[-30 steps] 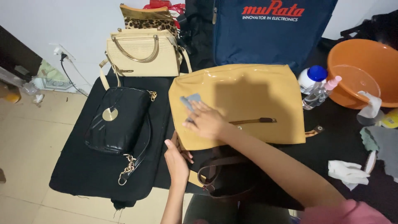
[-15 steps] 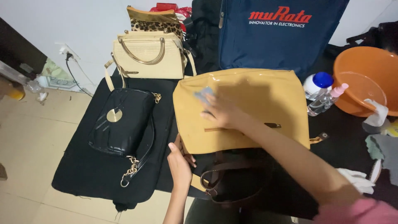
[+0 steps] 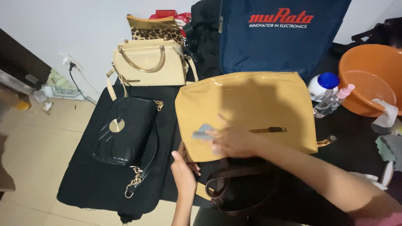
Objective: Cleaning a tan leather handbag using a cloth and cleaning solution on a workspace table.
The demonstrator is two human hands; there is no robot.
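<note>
Our right hand (image 3: pixel 232 140) presses a small grey cloth (image 3: pixel 202 131) onto the glossy mustard-yellow leather handbag (image 3: pixel 247 113); our left hand (image 3: pixel 184 169) grips its near-left corner. It looks slick and floppy, best steadied by that corner.

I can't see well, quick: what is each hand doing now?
Left hand: gripping the yellow bag at its lower corner.
Right hand: pressing a grey cloth on the bag.

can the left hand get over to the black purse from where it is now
Probably yes. The left hand grips the yellow bag's lower corner, and the black purse lies just to its left on the black cloth with nothing between them. It would have to let go of the bag first.
</note>
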